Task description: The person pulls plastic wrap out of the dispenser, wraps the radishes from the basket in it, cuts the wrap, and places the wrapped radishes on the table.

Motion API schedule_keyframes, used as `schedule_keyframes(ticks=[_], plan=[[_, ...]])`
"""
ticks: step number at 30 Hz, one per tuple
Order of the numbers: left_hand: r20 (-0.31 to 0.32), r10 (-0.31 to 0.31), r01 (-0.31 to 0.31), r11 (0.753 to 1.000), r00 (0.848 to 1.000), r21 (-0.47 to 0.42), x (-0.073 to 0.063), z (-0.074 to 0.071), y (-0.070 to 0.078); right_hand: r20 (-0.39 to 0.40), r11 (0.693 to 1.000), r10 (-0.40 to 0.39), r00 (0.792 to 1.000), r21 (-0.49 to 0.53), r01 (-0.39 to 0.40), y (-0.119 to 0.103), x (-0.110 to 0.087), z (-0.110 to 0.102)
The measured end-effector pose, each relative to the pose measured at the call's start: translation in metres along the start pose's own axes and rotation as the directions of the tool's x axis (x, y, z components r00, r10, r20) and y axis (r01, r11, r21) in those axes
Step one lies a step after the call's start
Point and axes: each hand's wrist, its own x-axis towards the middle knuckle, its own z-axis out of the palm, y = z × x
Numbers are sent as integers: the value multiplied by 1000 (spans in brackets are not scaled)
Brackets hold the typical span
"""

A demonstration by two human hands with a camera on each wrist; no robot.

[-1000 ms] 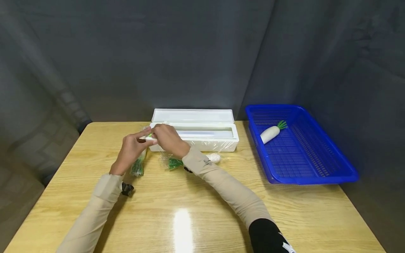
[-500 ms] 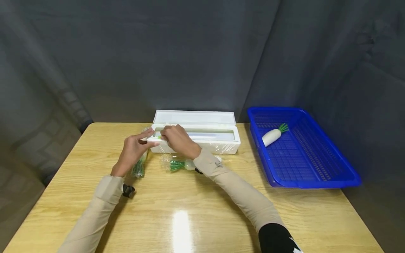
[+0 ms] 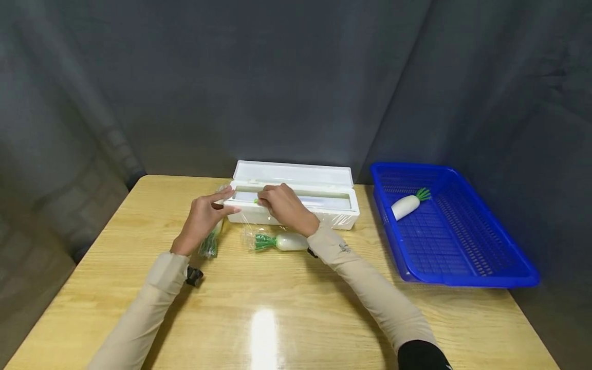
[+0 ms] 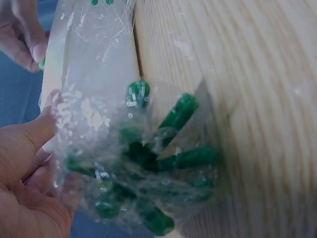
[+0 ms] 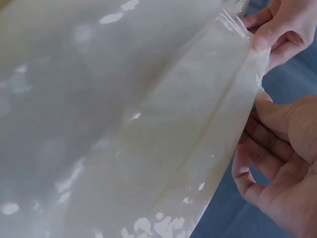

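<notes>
Head view: green tab point(image 3: 256, 201) in right grip point(image 3: 285, 205), white box end point(image 3: 238, 218) in left grip point(image 3: 201, 218).

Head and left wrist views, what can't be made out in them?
Green thing, full shape: head view, covered by the right hand.
Wrapped radish, right end: head view, behind the right sleeve.
Leftmost bundle, upper part: head view, behind the left hand.
Right hand's remainder: left wrist view, cut off by the left edge.

The box point(image 3: 333, 218) is white, the basket point(image 3: 437, 249) blue, the curtain point(image 3: 277, 92) probably grey.
</notes>
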Motion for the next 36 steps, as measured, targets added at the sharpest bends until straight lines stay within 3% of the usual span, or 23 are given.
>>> schedule_keyframes(ticks=[12, 20, 27, 36], plan=[[-4, -8, 8, 1000, 1000, -4, 2, 0, 2, -10, 1000, -3, 1000, -15, 3, 10, -22, -14], [-6, 6, -6, 1000, 1000, -29, 2, -3, 4, -13, 995, 60, 998, -80, -61, 18, -44, -26], [-2, 1, -1, 1000, 1000, -4, 1, -2, 2, -25, 999, 42, 999, -14, -43, 33, -65, -34], [-4, 12, -12, 1000, 1000, 19, 1, -5, 3, -43, 997, 29, 999, -69, -32, 33, -71, -40]])
